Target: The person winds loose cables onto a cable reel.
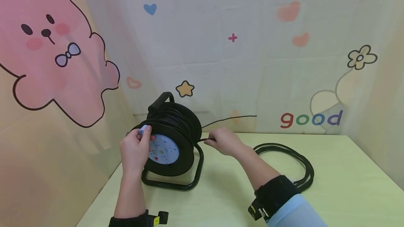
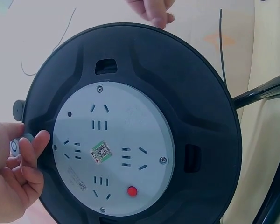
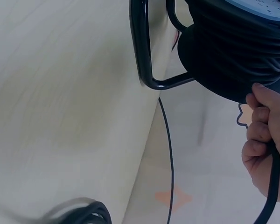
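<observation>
A black cable reel (image 1: 186,158) stands on the table, with black cable (image 1: 178,116) wound between its two discs. Its front carries a pale round socket panel (image 2: 116,123) with a red button (image 2: 132,191). My left hand (image 1: 135,150) pinches the small light-blue knob (image 1: 142,129) at the front disc's left edge. To the right of the reel, my right hand (image 1: 228,142) grips the cable. The right wrist view shows the fingers curled round that cable (image 3: 274,179), close beside the wound part.
The reel rests on a black tubular stand (image 1: 176,186) and has a carrying handle (image 1: 161,101) on top. A loose coil of black cable (image 1: 308,171) lies on the table (image 1: 353,188) behind my right forearm. A printed cloth (image 1: 214,83) hangs behind.
</observation>
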Motion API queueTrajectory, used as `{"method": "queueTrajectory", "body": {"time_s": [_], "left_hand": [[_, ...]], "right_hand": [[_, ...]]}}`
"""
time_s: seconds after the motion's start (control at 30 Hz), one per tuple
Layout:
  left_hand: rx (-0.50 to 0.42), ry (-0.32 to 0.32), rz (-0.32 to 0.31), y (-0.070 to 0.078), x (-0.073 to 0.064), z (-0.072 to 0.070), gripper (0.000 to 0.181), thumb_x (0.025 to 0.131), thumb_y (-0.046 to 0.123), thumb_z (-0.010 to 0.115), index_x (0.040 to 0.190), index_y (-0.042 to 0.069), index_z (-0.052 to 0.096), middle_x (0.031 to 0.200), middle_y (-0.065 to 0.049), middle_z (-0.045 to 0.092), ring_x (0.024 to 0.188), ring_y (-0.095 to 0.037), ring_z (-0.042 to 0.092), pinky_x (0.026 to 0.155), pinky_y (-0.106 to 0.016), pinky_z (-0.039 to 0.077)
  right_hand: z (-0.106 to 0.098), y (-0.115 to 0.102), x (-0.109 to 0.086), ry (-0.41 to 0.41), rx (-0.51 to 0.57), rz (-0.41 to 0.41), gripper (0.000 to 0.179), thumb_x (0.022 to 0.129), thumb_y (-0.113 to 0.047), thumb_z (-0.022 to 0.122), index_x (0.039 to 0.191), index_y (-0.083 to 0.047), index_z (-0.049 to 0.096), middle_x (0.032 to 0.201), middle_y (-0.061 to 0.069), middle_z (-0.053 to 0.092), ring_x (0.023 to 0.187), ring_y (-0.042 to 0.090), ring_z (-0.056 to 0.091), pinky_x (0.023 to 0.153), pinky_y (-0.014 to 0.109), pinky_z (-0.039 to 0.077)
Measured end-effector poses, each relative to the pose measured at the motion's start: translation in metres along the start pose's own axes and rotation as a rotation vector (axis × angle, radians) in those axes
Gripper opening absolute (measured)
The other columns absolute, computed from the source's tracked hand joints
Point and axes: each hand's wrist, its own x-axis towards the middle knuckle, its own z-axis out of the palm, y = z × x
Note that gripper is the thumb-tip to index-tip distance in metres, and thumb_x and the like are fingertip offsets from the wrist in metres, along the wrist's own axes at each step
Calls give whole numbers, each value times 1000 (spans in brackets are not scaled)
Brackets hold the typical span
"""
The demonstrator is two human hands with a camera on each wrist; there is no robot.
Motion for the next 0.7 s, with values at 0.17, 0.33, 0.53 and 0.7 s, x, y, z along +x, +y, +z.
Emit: {"method": "queueTrajectory", "body": {"time_s": [0.17,0.33,0.53,0.7], "left_hand": [[4,-9,-15,2,0,0,51,93,57,50,87,8,63,71,-3,69,53,-20,55,54,-37,42],[6,-21,-30,2,0,0,52,93,57,50,90,8,63,74,-3,70,54,-19,56,54,-36,42],[7,-27,-43,2,-1,-1,51,93,57,50,93,8,64,77,-2,70,55,-19,57,56,-35,45],[12,-18,-35,2,-1,-1,52,93,57,50,90,8,65,76,-1,70,53,-18,57,53,-33,43]], "right_hand": [[-16,9,-13,-97,-27,9,10,92,-18,64,83,-14,67,70,-7,59,59,9,51,58,30,47],[-35,32,-35,-126,20,51,8,93,-14,61,97,-9,67,84,-3,64,64,10,53,62,33,49],[-53,69,-69,-90,142,138,11,97,-19,57,94,-9,63,73,0,59,54,13,53,56,34,47],[-54,101,-104,-48,301,214,9,99,-15,53,97,-8,58,61,3,51,46,18,52,50,34,46]]}}
